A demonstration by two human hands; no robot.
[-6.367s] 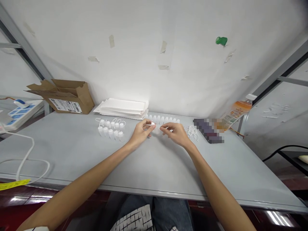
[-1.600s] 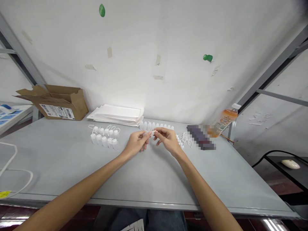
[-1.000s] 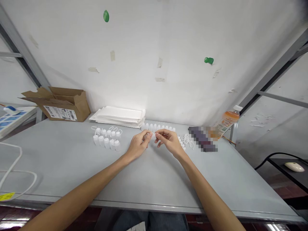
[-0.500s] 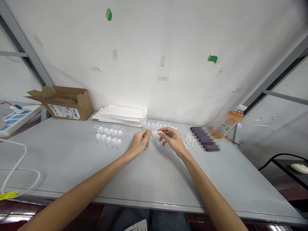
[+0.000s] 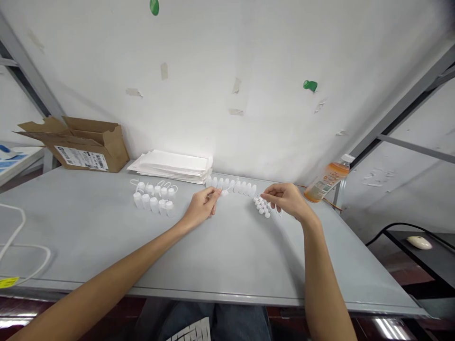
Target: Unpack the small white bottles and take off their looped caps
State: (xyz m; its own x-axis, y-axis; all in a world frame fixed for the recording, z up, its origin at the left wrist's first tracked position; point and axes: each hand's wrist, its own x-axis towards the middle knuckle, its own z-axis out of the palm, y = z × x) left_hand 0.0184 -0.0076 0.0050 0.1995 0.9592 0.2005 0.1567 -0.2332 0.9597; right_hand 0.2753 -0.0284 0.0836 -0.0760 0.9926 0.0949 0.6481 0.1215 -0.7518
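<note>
My left hand [image 5: 204, 204] pinches a small white plastic piece [image 5: 224, 192] with a thin white cord, between thumb and fingertips. Behind it stands a row of small white plastic bottle-like pieces [image 5: 245, 188]. My right hand [image 5: 286, 199] is over a cluster of small white caps [image 5: 262, 207] with cords, its thumb and fingertips drawn together. Whatever may be between those fingertips is too small to make out. To the left of my left hand, two rows of white bottle-like pieces [image 5: 154, 204] stand on the table, the rear ones with cord loops.
A stack of white sheets [image 5: 172, 166] and an open cardboard box [image 5: 85, 147] stand along the wall. An orange drink bottle [image 5: 327, 181] leans at the back right of the grey table [image 5: 213, 265]. A white cable [image 5: 44, 255] lies at the left.
My right hand has moved away from the white piece, rightward to the cluster of caps. My left hand still holds the piece. The whole view has shifted slightly.
</note>
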